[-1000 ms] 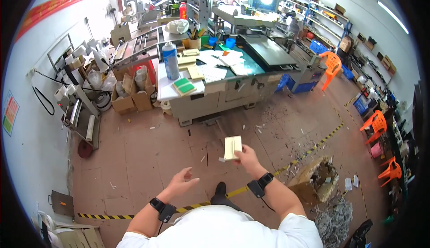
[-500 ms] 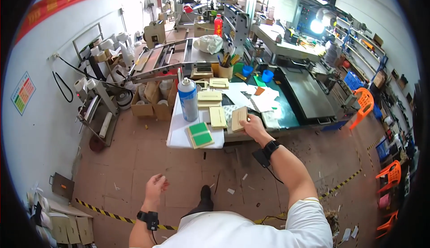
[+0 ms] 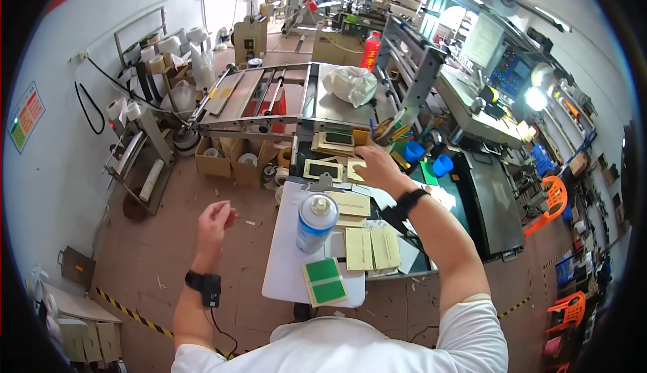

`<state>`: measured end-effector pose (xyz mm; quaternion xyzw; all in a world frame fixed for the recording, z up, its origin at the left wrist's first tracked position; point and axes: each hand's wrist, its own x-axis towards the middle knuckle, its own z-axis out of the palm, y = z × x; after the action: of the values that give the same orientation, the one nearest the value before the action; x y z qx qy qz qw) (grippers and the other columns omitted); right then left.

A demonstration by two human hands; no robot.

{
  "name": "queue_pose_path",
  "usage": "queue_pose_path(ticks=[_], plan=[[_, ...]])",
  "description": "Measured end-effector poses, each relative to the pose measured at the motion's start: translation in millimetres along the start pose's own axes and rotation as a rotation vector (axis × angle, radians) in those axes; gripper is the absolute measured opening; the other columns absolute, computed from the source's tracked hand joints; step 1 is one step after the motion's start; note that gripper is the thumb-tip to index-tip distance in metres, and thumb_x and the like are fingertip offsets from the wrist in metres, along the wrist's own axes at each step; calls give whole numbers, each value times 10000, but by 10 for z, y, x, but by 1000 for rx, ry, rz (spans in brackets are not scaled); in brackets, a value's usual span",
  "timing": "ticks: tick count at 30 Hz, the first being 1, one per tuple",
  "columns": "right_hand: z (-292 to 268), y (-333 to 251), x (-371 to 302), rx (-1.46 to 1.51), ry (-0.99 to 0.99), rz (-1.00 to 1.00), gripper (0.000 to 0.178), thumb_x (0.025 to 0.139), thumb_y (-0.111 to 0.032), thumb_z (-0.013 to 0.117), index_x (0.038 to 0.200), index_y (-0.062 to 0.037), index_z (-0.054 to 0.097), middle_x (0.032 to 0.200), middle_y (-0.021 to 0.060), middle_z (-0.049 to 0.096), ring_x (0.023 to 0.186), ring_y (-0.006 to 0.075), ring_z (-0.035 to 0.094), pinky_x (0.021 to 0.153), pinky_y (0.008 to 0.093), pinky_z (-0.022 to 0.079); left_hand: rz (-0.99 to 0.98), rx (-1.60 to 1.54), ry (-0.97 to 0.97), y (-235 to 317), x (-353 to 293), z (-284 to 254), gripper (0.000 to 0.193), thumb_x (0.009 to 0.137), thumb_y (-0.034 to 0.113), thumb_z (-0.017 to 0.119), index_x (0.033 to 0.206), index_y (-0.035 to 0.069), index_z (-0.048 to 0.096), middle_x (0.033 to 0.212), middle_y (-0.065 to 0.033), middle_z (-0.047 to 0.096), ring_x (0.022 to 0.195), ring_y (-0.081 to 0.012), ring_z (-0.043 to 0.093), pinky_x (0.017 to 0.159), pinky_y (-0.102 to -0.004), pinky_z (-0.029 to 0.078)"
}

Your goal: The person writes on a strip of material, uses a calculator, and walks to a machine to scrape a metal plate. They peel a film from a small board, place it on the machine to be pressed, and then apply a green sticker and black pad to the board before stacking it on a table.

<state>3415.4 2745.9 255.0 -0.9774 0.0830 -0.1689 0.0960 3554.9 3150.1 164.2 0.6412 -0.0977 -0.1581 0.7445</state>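
My right hand (image 3: 381, 169) reaches over the far part of the bench, thumb and fingers apart, at a cream board (image 3: 355, 170); its fingertips are partly hidden. A framed piece with a dark window (image 3: 323, 170) lies left of that board. Nearer me are stacked cream boards (image 3: 350, 204) and a slotted cream board (image 3: 358, 249), with another slotted board (image 3: 386, 247) close beside it. A green-faced board (image 3: 325, 281) lies on the white sheet (image 3: 280, 258) by a blue and white spray can (image 3: 317, 223). My left hand (image 3: 216, 221) hangs left of the bench, fingers curled, holding nothing visible.
A pen holder (image 3: 387, 130) and blue cups (image 3: 442, 165) stand beyond my right hand. A metal machine frame (image 3: 310, 97) bears a white plastic bag (image 3: 350, 85). Cardboard boxes (image 3: 214, 164) sit on the floor at left; an orange chair (image 3: 549, 201) stands at right.
My right hand has let go of the board, which now lies beside the slotted one, and has moved to the far boards. My view has shifted closer over the bench. My left hand stays off it.
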Motion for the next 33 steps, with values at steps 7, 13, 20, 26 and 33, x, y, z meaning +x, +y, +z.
queue_pose_path(ticks=[7,13,20,26,33], plan=[[594,299,974,-219,-176,7,548,770,-213,724,1254,14,603,1277,230,607,1226,383,518,1047,436,418,8,-26,-162,-5,44,163,199,1007,181,597,1105,19,660,941,-60,703,847,-138,675,788,-275,549],[574,366,1122,-252,-317,27,558,737,-220,731,1230,17,619,1200,213,611,1202,385,522,1022,426,435,-127,-30,-27,-314,-70,-270,191,1005,181,599,1087,20,660,908,-58,702,818,-142,678,778,-278,550],[437,97,868,-20,-326,-101,410,724,-224,741,1055,4,661,1096,196,629,1121,379,564,969,437,469,-162,-42,43,-332,-202,-294,190,1001,194,605,1060,22,662,882,-54,697,805,-144,676,768,-275,547],[466,116,668,130,-473,-124,526,722,-217,732,1191,1,641,1133,201,623,1146,366,558,996,415,460,-26,41,-78,74,-10,64,195,997,187,610,1053,10,667,876,-56,694,813,-137,674,770,-273,543],[578,138,662,76,-422,-200,638,718,-236,745,1296,-20,585,1188,209,620,1164,363,558,1020,409,451,64,47,-331,547,279,739,175,991,131,611,1076,-13,662,909,-62,697,850,-123,671,794,-266,546]])
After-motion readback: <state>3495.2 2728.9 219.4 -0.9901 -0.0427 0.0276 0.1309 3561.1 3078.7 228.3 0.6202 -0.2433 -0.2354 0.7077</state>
